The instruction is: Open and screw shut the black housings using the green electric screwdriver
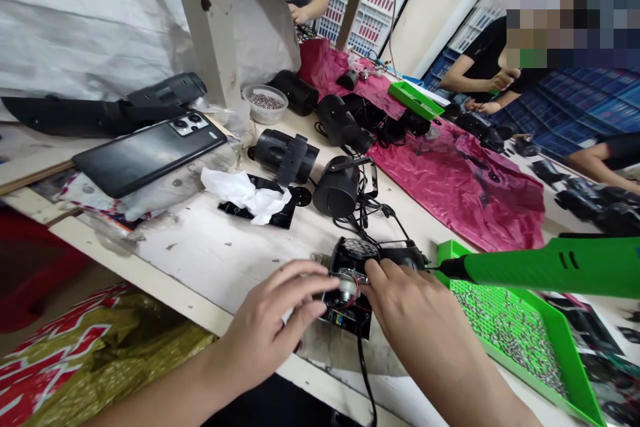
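An opened black plastic housing (pixel 327 310) lies at the table's front edge, a small motor (pixel 346 290) with red wires and a round grille (pixel 359 248) showing inside. From the left, my left hand (pixel 283 310) reaches in with fingers stretched and thumb apart, its fingertips at the motor. My right hand (pixel 413 300) has its fingers bent over the housing's right side, gripping it; the fingertips are partly hidden. A black cable (pixel 367 373) runs down from the housing. Just right of my right hand, a green electric screwdriver (pixel 550 267) points left, its tip near my knuckles.
A green tray (pixel 575 373) of small screws stands at right. Behind are black cylindrical units (pixel 336 190) with cords, a white tissue (pixel 247 193), a phone (pixel 150 153), a tub (pixel 265 105) of screws and pink sheeting (pixel 465 180). Co-workers (pixel 480 73) sit across the table.
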Demonstrator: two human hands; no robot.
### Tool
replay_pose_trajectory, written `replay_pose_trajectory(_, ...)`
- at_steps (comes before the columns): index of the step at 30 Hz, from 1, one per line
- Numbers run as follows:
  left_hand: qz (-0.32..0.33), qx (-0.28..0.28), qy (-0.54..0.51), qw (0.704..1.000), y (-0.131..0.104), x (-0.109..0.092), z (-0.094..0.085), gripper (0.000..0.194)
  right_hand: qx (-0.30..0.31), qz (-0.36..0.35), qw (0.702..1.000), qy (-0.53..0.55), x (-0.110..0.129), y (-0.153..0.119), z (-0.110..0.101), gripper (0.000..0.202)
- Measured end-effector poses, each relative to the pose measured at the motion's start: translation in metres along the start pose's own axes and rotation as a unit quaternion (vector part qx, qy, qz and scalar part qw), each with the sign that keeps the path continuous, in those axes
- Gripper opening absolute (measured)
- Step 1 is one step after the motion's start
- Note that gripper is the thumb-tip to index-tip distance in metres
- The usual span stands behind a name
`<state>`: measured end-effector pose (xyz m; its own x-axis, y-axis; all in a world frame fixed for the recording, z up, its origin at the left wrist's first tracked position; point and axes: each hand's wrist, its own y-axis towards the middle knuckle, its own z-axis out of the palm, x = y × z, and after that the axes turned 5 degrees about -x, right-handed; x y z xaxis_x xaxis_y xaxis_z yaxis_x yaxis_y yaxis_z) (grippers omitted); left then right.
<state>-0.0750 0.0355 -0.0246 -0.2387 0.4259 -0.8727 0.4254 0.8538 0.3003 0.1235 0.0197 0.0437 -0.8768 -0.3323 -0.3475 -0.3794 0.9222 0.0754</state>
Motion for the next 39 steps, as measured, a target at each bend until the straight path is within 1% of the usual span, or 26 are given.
replay_pose_trajectory(1, -0.054, -0.008, 0.005, 0.999, 0.002, 0.000, 0.002, 0.034, 0.004, 0.003, 1.000, 0.001, 0.000, -0.001, 0.000, 0.016)
replay_pose_trajectory(3, -0.142, 0.012, 0.025, 0.989, 0.007, 0.000, 0.006, 0.046, 0.008, 0.001, 1.000, 0.008, 0.000, -0.004, 0.000, 0.016)
replay_pose_trajectory(4, -0.164, 0.027, 0.033, 0.986, 0.010, 0.000, 0.008, 0.051, 0.007, 0.000, 1.000, 0.013, 0.000, -0.005, 0.001, 0.017)
replay_pose_trajectory(5, -0.172, 0.037, 0.038, 0.984, 0.013, -0.001, 0.011, 0.052, 0.001, 0.001, 1.000, 0.020, 0.000, -0.006, 0.002, 0.019)
replay_pose_trajectory(7, -0.166, 0.040, 0.042, 0.984, 0.018, -0.001, 0.014, 0.046, -0.008, -0.001, 0.999, 0.040, -0.001, -0.007, 0.004, 0.022)
replay_pose_trajectory(10, -0.141, 0.032, 0.054, 0.988, 0.022, 0.000, 0.016, 0.040, -0.024, -0.014, 0.997, 0.069, -0.001, -0.008, 0.007, 0.025)
replay_pose_trajectory(14, -0.125, 0.050, 0.077, 0.988, 0.020, 0.002, 0.015, 0.043, -0.049, -0.023, 0.995, 0.082, -0.003, -0.009, 0.012, 0.027)
replay_pose_trajectory(19, -0.106, 0.074, 0.097, 0.987, 0.018, 0.002, 0.013, 0.045, -0.063, -0.025, 0.994, 0.086, -0.003, -0.013, 0.015, 0.026)
replay_pose_trajectory(22, -0.094, 0.070, 0.107, 0.987, 0.020, 0.001, 0.015, 0.044, -0.060, -0.021, 0.995, 0.079, -0.002, -0.014, 0.015, 0.027)
replay_pose_trajectory(28, -0.094, 0.071, 0.111, 0.987, 0.025, -0.001, 0.016, 0.044, -0.048, -0.012, 0.996, 0.079, 0.001, -0.013, 0.013, 0.028)
replay_pose_trajectory(35, -0.099, 0.077, 0.109, 0.986, 0.022, -0.002, 0.014, 0.044, -0.036, -0.007, 0.996, 0.076, 0.001, -0.014, 0.014, 0.028)
replay_pose_trajectory(39, -0.097, 0.069, 0.114, 0.986, 0.022, 0.000, 0.016, 0.044, -0.038, -0.005, 0.996, 0.075, 0.002, -0.015, 0.014, 0.029)
